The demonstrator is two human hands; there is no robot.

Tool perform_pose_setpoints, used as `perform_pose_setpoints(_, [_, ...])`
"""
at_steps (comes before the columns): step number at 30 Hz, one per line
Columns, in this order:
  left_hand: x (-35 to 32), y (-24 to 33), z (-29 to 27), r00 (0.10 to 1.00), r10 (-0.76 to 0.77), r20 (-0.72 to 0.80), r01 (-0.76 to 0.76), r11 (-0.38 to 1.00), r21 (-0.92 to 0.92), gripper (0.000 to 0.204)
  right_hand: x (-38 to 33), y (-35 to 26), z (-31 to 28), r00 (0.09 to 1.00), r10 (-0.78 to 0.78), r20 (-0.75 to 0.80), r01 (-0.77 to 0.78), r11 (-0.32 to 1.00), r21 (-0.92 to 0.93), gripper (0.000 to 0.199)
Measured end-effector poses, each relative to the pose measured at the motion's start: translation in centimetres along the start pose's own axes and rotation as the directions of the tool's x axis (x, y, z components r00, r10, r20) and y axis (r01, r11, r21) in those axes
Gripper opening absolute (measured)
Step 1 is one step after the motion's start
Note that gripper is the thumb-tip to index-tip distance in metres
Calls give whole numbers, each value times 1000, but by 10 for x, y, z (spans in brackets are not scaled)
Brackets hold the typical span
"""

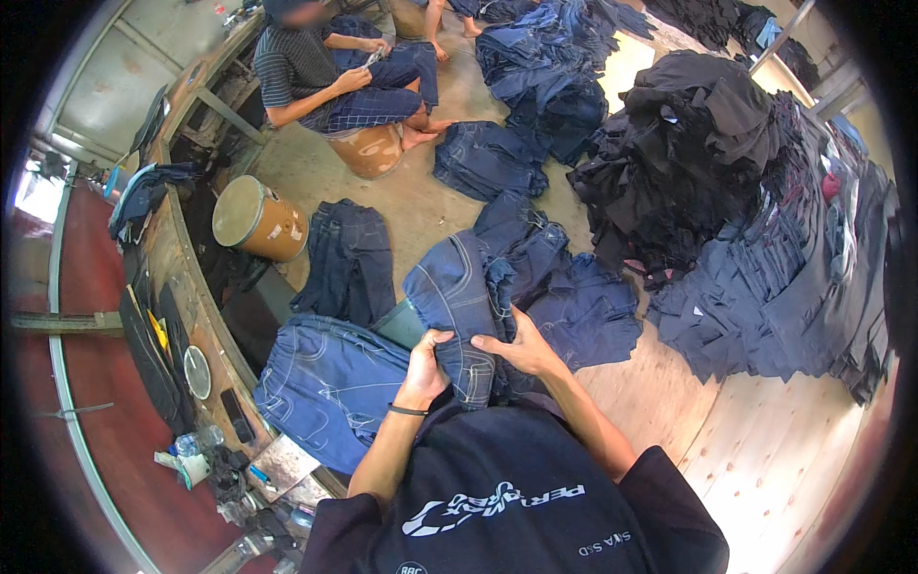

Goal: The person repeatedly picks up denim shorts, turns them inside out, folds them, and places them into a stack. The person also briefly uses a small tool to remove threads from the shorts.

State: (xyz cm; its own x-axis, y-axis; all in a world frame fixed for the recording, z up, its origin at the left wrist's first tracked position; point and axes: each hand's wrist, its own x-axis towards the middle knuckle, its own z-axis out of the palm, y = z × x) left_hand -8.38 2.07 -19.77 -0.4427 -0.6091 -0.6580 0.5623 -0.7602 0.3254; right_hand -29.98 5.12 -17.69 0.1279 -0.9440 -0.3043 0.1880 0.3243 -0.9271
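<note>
Both of my hands grip a dark blue denim garment (448, 277) with pale stitching, bunched and held up in front of my body. My left hand (425, 365) has its thumb on the cloth at the lower left, fingers partly hidden behind. From the right, my right hand (517, 342) pinches the same garment, thumb on top and fingers round the back. Left of it lies a pile of brighter blue jeans (335, 378) with pale seams. Just beyond the held piece, more folded denim (583, 306) rests on the floor.
A big heap of black cloth (679, 163) and stacked dark grey pieces (765, 297) fill the right. A brown drum (258, 220) stands by the wooden bench (196, 297) on the left. Another person (325, 86) sits on a drum at the back, handling something small.
</note>
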Motion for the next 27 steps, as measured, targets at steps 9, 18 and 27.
perform_pose_setpoints(9, [-9, 29, 13, 965, 234, -119, -224, 970, 89, 31, -24, 43, -21, 911, 354, -212, -327, 933, 153, 97])
perform_pose_setpoints(18, [-53, 92, 48, 901, 419, -117, -310, 807, 502, 56, -66, -35, -106, 879, 120, -462, -20, 976, 217, 75])
perform_pose_setpoints(27, [-35, 50, 32, 965, 264, 4, -264, 965, -1, 38, -42, -159, -107, 571, -83, -817, 575, 751, 325, 47])
